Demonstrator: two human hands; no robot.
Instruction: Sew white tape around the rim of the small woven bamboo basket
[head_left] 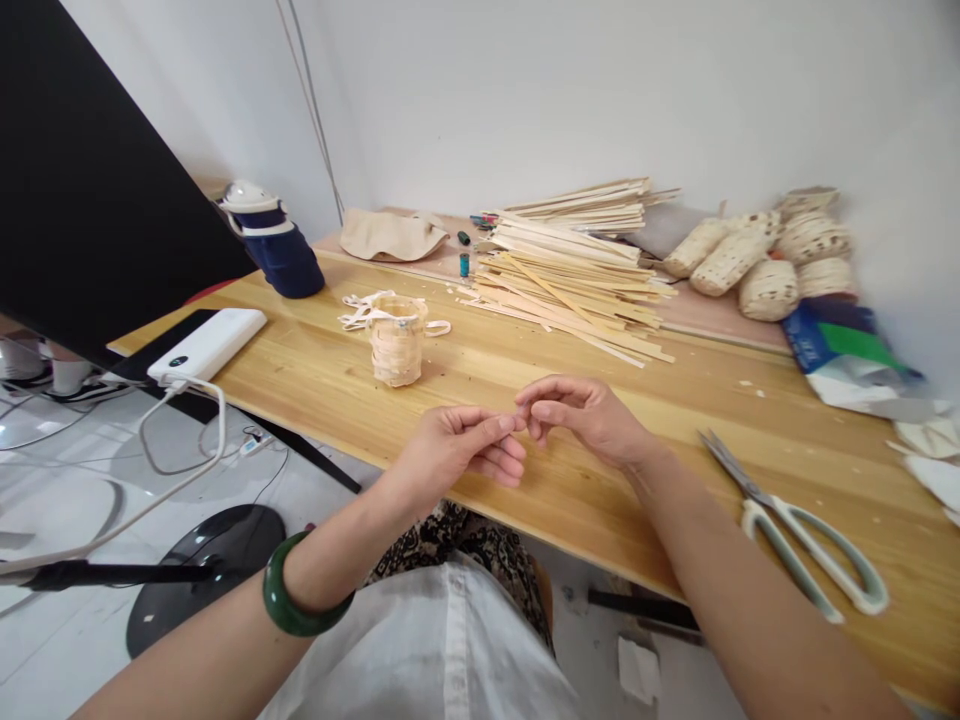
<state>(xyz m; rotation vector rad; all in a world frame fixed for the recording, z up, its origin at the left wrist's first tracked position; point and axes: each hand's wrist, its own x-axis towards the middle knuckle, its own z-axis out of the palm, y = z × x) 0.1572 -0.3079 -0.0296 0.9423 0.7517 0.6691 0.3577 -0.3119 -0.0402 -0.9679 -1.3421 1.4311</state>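
Observation:
My left hand point(480, 445) is over the front edge of the wooden table point(465, 360), its thumb and index finger pinched together. The fingertips of my right hand point(577, 410) are also pinched and meet those of the left. Whatever lies between them, if anything, is too small to make out. Beyond my hands stands a small woven basket point(397, 345) of pale strips, upright, with a white ribbon point(361, 312) looped at its rim. Scissors point(772, 505) with white and grey handles lie beside my right forearm.
Bundles of thin wooden strips point(577, 280) lie at the back, near a teal thread spool point(464, 265) and a beige cloth point(390, 235). Several woven baskets point(769, 290) are piled back right. A blue bottle point(281, 250) and a white power bank point(214, 340) with a cable stand left.

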